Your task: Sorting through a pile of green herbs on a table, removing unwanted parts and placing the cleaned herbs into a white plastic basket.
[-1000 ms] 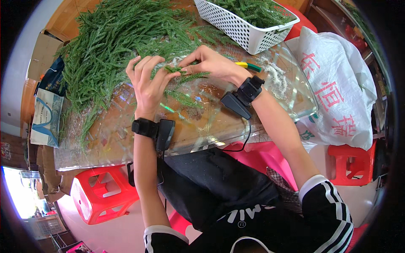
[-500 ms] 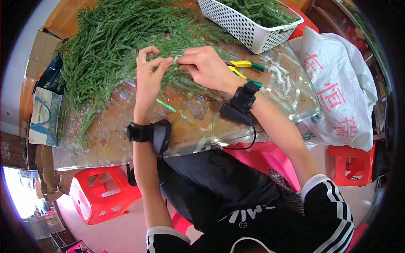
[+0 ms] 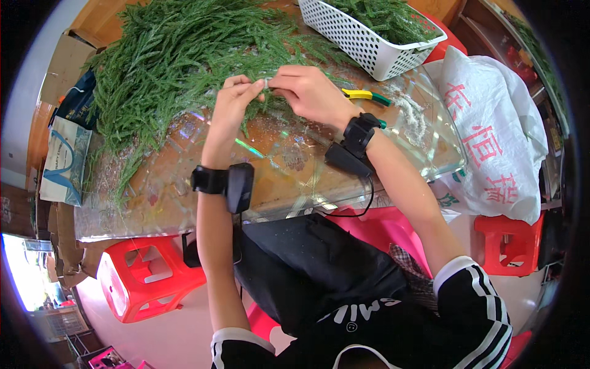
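Note:
Over the table, my left hand [image 3: 235, 101] and my right hand [image 3: 312, 92] meet fingertip to fingertip. Pinched between them is a small white piece [image 3: 267, 82], too small to name its kind. Both hands are closed on it, the left with thumb and curled fingers. Behind and to the left spreads a large heap of green artificial fir sprigs [image 3: 184, 55], dusted with white bits. Pliers with yellow and green handles [image 3: 367, 95] lie just right of my right hand, which partly hides them.
A white perforated basket [image 3: 375, 52] with more green sprigs stands at the far right of the table [image 3: 276, 178]. White powder [image 3: 410, 117] lies near it. A white woven sack [image 3: 491, 132] leans at the right edge; a paper bag [image 3: 64, 163] stands left. Red stools [image 3: 150, 277] flank the table.
The fingers of my left hand, raised and spread before, have curled in around the small white piece. Both hands have shifted slightly right in the picture.

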Tool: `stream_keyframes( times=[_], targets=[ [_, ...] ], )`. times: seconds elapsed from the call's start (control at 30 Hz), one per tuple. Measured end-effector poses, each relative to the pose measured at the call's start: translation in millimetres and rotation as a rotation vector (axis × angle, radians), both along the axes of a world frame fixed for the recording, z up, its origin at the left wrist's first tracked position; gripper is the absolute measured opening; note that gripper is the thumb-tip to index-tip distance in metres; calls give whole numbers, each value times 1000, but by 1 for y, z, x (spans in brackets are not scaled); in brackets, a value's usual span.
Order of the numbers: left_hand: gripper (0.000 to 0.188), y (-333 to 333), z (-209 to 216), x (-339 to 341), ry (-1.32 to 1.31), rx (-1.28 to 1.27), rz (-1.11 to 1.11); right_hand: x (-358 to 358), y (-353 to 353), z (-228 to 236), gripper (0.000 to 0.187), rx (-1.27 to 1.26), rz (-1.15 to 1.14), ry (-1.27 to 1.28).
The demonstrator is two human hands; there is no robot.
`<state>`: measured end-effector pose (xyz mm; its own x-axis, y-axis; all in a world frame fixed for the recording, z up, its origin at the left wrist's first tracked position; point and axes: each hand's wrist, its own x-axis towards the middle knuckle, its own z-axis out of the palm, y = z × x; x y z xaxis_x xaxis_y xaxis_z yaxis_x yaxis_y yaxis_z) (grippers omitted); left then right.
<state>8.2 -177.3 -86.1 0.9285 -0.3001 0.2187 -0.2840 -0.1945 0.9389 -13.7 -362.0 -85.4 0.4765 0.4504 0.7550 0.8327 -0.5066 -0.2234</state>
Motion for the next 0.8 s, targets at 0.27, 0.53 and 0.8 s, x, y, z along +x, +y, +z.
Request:
stream_keyframes(
  times=[0.27, 0.53, 0.8],
  targets=[
    [27, 0, -13, 8, -207, 11, 116, 4, 0, -4, 26, 172, -29, 159],
    [20, 5, -6, 4, -231, -182, 314, -4, 6, 5, 24, 518, -168, 311],
    [14, -3, 9, -6, -640, 76, 480, 4, 3, -9, 11, 310, -295, 42]
  ],
)
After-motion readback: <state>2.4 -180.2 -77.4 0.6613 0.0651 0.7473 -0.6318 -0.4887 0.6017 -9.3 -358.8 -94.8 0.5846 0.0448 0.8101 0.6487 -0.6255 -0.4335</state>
